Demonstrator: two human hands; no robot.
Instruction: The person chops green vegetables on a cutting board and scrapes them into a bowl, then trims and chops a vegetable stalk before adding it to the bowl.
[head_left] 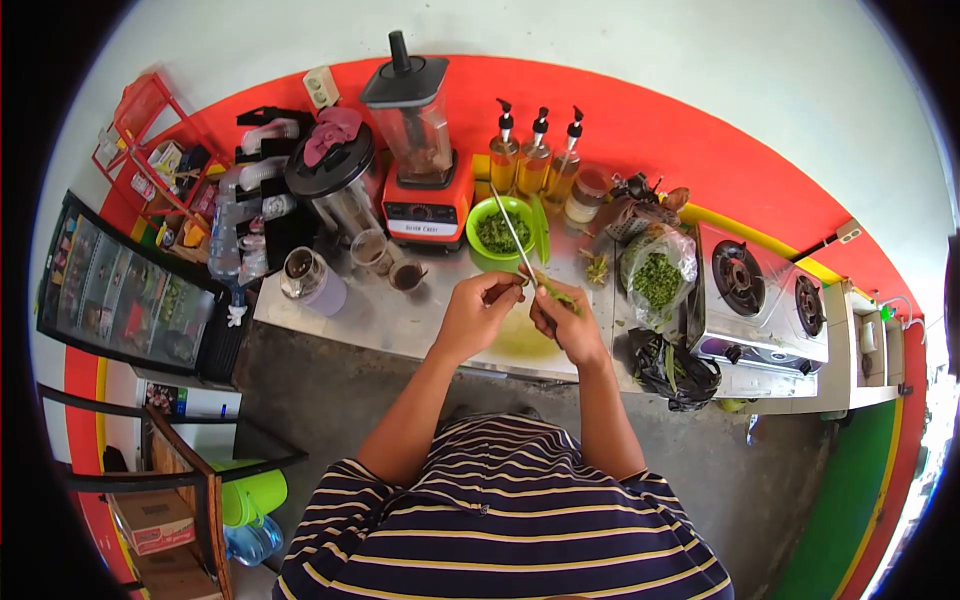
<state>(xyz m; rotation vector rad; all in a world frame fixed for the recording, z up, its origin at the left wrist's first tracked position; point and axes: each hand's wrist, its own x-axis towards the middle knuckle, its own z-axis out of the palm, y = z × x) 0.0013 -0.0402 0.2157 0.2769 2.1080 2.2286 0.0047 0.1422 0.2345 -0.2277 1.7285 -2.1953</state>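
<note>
My right hand (568,322) is closed around a knife, whose thin blade (515,232) points away from me over the green bowl. A strip of green (562,298) shows along the top of that hand. Close beside it, my left hand (482,312) pinches a small greenish-brown piece (523,283) near the base of the blade; I cannot tell what it is. The lime-green bowl (477,258) holds chopped green leafy bits (503,233). A long flat green thing (541,230) leans at its right side. Below my hands lies a yellowish-green patch (520,338) on the metal counter.
A red blender (425,212), a lidded steel container (335,190) and cups (407,276) stand left. Pump bottles (534,160) and a jar (586,200) line the wall. Rightward are a clear bag of chopped greens (658,280), a black plastic bag (675,368) and a gas stove (765,290).
</note>
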